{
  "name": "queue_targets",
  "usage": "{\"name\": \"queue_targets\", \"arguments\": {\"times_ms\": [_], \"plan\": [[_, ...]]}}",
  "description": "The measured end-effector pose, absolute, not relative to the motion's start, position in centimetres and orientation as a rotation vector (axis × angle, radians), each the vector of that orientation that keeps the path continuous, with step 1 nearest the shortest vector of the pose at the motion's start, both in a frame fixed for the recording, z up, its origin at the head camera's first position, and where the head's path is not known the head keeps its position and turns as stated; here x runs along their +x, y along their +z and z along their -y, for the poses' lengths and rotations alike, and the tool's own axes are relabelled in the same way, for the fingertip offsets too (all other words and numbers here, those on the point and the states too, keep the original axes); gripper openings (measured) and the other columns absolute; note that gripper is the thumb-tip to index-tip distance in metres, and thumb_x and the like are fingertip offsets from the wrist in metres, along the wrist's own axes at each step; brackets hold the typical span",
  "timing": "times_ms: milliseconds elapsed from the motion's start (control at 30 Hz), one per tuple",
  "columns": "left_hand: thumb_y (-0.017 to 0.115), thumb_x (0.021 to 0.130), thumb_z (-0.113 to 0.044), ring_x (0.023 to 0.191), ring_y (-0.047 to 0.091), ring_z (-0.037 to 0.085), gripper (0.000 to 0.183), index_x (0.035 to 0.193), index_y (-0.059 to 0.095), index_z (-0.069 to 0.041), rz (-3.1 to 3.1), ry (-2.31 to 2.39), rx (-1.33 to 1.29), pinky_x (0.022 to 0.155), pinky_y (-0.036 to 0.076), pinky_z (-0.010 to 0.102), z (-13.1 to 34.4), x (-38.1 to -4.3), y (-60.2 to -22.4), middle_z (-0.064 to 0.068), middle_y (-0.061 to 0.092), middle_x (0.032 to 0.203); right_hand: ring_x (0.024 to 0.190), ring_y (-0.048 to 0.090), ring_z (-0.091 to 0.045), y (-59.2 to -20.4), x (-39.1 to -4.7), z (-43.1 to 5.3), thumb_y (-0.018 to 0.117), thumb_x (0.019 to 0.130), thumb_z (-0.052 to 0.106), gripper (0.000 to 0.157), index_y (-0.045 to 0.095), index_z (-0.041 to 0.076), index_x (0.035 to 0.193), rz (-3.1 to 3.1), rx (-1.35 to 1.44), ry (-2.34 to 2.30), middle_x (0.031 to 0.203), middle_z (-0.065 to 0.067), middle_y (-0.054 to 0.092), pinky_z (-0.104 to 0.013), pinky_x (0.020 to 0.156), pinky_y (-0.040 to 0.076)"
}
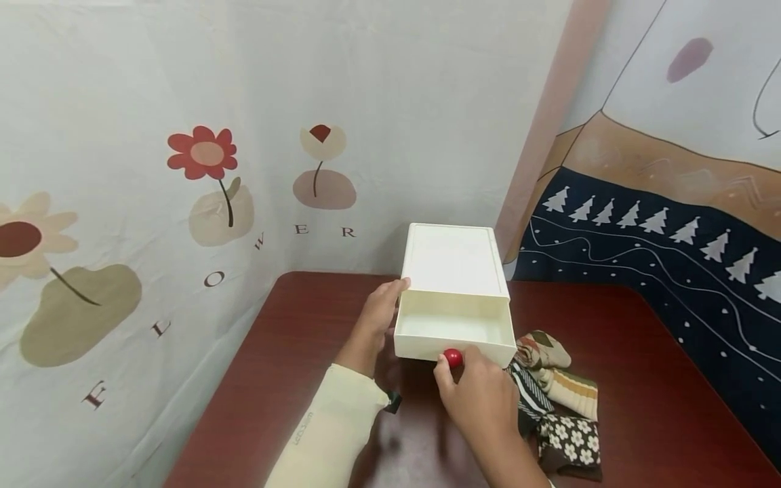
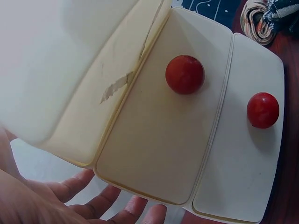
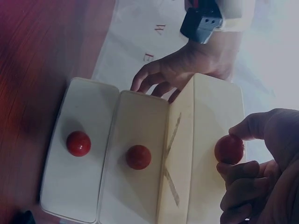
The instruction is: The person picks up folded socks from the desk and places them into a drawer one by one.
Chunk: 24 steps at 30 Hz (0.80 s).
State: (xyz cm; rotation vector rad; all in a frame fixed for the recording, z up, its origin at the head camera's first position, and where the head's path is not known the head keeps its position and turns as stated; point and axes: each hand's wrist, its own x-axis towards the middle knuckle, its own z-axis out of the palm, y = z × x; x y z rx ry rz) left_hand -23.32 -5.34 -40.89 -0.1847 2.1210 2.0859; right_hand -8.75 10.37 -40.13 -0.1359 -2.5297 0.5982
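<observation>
A white drawer cabinet [image 1: 451, 257] stands on the table with its top drawer [image 1: 421, 346] pulled partway out; the drawer's pale inside shows from above. My right hand [image 1: 485, 390] pinches the round red knob [image 3: 229, 149] on that drawer's front between thumb and fingers. Against the cabinet's left side rests my left hand [image 1: 381, 308], its fingers spread along the side in the left wrist view. Below the pulled drawer, two closed drawers show their own red knobs, a middle knob [image 2: 185, 74] and a bottom knob [image 2: 263, 110].
Right of the cabinet lie several folded or rolled socks: a patterned roll [image 1: 543, 349], a yellow-striped one [image 1: 570, 393], a black-and-white striped one [image 1: 532, 388] and a flowered one [image 1: 571, 440]. The dark red table [image 1: 647, 407] meets printed curtains [image 1: 390, 135] behind.
</observation>
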Motion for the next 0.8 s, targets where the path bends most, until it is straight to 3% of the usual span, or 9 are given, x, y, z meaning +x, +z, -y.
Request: {"name": "queue_targets", "arguments": {"times_ms": [200,533,800], "plan": [[0.06,0.102,-0.058,0.133,0.064,0.039,0.066,0.15,0.061,-0.013,-2.149,2.086,-0.184,0.098,0.051,0.06,5.3,-23.1,-41.0,0.018,0.068,0.139,0.05,0.059,-0.035,-40.1,-7.9,-10.4,0.083,0.088,0.033,0.03,0.064,0.011,0.078,2.541,-0.125,0.593,0.061,-0.013,0.064,-0.049,0.045,0.041],[0.061,0.101,-0.061,0.131,0.066,0.036,0.068,0.15,0.061,-0.014,-2.158,2.075,-0.194,0.095,0.055,0.055,5.3,-23.1,-41.1,0.016,0.069,0.138,0.05,0.058,-0.033,-40.4,-7.1,-10.7,0.085,0.086,0.035,0.031,0.066,0.012,0.077,2.537,-0.128,0.59,0.059,-0.013,0.065,-0.045,0.046,0.04],[0.059,0.102,-0.062,0.132,0.065,0.037,0.069,0.15,0.061,-0.013,-2.184,2.049,-0.186,0.102,0.052,0.062,5.1,-23.1,-40.9,0.017,0.068,0.139,0.055,0.064,-0.031,-40.2,-6.1,-11.6,0.091,0.081,0.05,0.038,0.075,0.016,0.082,2.524,-0.106,0.581,0.06,-0.008,0.067,-0.041,0.048,0.042]]}}
